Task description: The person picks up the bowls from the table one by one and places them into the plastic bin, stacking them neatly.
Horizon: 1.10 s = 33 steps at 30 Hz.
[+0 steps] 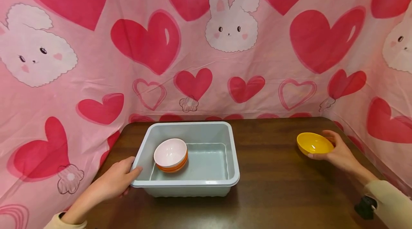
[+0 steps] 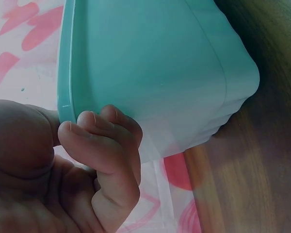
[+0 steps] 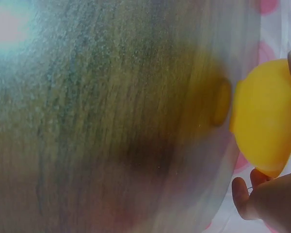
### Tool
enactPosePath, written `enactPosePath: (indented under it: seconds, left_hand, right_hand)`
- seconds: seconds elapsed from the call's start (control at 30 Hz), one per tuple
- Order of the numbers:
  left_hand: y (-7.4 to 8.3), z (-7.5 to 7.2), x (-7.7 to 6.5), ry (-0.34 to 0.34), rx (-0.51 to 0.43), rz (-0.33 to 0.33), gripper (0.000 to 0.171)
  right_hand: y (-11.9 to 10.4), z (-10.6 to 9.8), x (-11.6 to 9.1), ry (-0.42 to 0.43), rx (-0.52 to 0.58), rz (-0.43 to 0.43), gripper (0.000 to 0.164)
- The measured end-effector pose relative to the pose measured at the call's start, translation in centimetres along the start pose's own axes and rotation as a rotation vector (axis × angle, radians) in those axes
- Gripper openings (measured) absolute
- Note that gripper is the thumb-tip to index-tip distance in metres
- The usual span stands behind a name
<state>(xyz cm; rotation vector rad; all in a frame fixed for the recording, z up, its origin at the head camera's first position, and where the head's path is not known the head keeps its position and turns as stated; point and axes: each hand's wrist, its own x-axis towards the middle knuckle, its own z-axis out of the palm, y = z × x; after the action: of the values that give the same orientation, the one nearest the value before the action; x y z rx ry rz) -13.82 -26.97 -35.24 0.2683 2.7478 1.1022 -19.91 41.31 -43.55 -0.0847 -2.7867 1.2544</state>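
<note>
A grey plastic basin (image 1: pixel 190 183) stands on the dark wooden table. My left hand (image 1: pixel 120 177) grips its left rim, thumb over the edge; in the left wrist view the fingers (image 2: pixel 117 145) are curled against the outer wall. Inside the basin, toward its left side, a white bowl (image 1: pixel 170 153) sits nested on orange bowls (image 1: pixel 175 169). At the right of the table my right hand (image 1: pixel 339 154) holds a yellow bowl (image 1: pixel 314 143) by its rim, opening upward. The right wrist view shows the underside of the yellow bowl (image 3: pixel 266 114) close over the table, with its reflection beside it.
The table (image 1: pixel 270 186) has a glossy brown top. Pink cloth (image 1: pixel 225 64) with hearts and rabbits hangs behind it and along both sides, close to the right hand. A dark device (image 1: pixel 365 207) sits at the right wrist.
</note>
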Motion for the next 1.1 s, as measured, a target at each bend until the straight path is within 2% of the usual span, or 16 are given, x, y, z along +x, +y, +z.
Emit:
enactPosePath:
  seconds: [0.17,0.33,0.67,0.9,1.1]
  left_hand:
    - [0.1,0.0,0.0,0.0,-0.006,-0.004,0.015]
    - [0.1,0.0,-0.1,0.002,-0.011,-0.008,0.014]
    - [0.1,0.1,-0.1,0.006,-0.012,-0.005,0.015]
    - [-0.1,0.1,-0.2,0.007,-0.013,-0.009,0.015]
    - [-0.1,0.1,-0.1,0.011,-0.016,-0.001,0.014]
  right_hand:
    - [-0.1,-0.1,-0.5,0.03,-0.031,-0.031,0.108]
    - [-0.5,-0.1,-0.9,0.015,-0.038,-0.048,0.107]
    - [-2.3,0.3,-1.7,0.007,0.019,-0.099,0.108]
    - [-3.6,0.7,-2.4,-0.026,0.04,-0.107,0.111]
    - [-4.5,0.5,-2.9,-0.035,0.044,-0.088,0.12]
